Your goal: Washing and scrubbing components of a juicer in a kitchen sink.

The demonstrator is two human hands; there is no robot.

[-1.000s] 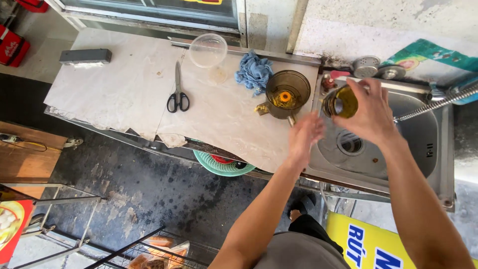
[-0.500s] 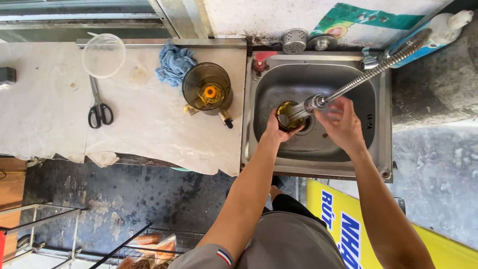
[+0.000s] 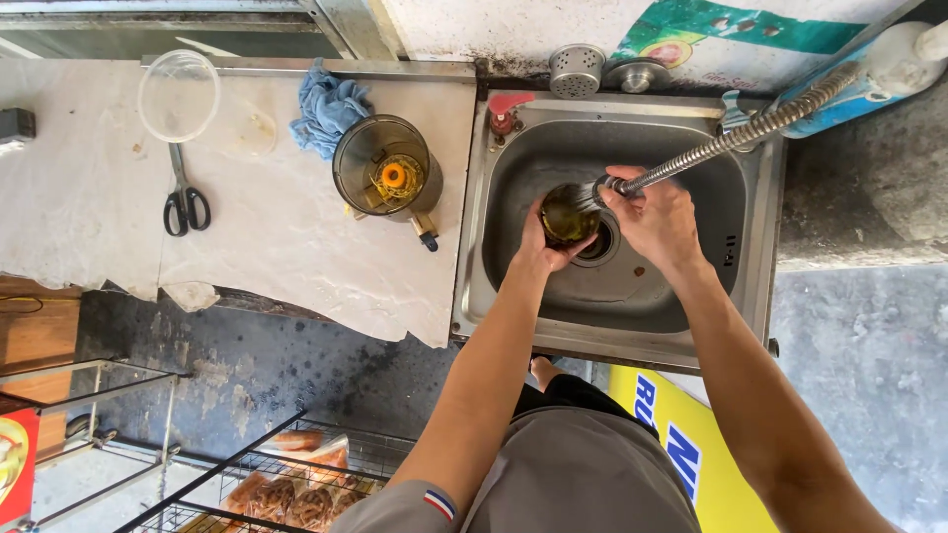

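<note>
The left hand (image 3: 538, 247) has its fingers wrapped round a small olive-tinted glass cup (image 3: 569, 214), held over the drain of the steel sink (image 3: 513, 296). The right hand (image 3: 657, 219) has its fingers closed on the head of the flexible metal spray hose (image 3: 731, 143), its nozzle right against the cup's rim. The hose runs up and to the right towards the far wall. On the sink's far ledge sit a perforated metal strainer (image 3: 576, 69) and a red-topped small item (image 3: 504, 109). Left of the sink stretches a pale, stained marble worktop (image 3: 296, 247). Just beside the sink on it stands a smoky transparent blender jug (image 3: 385, 173) with an orange core, a crumpled blue cloth (image 3: 329, 109) touching its far side. Further left lie black-handled scissors (image 3: 184, 197) and a clear plastic tub (image 3: 179, 94). Below the worktop the floor (image 3: 276, 375) is dark and grimy concrete, with a wire rack (image 3: 247, 484) holding packets nearby.
</note>
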